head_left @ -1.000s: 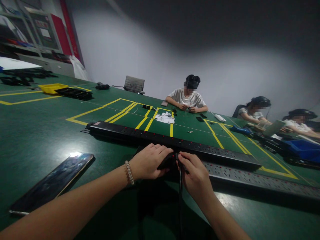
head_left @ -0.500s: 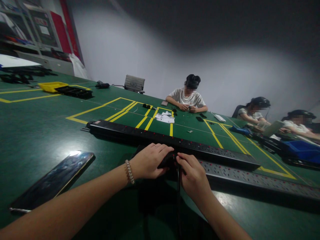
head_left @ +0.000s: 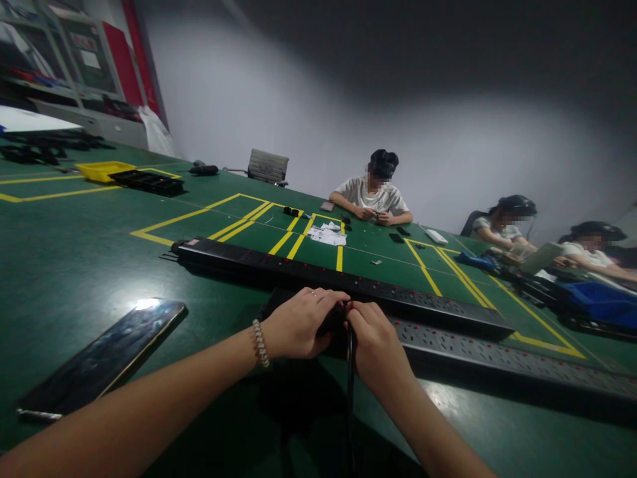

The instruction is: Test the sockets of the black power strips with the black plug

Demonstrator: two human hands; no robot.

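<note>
My left hand [head_left: 301,323], with a bead bracelet at the wrist, is curled over the left end of the nearer long black power strip [head_left: 497,362]. My right hand [head_left: 377,342] meets it there, fingers pinched on a black cable [head_left: 350,398] that runs down toward me from that end. What sits between the fingertips is hidden. A second long black power strip [head_left: 279,267] lies just beyond, parallel to the first.
A dark phone [head_left: 107,355] lies face up at my left. The green table [head_left: 74,252] has yellow marked boxes. A yellow tray [head_left: 102,170] and black tray [head_left: 149,182] sit far left. Three people sit across and to the right, with blue bins [head_left: 600,300] near them.
My right hand has slid left and closed against my left hand at the strip's end. The cable has shifted slightly left with it.
</note>
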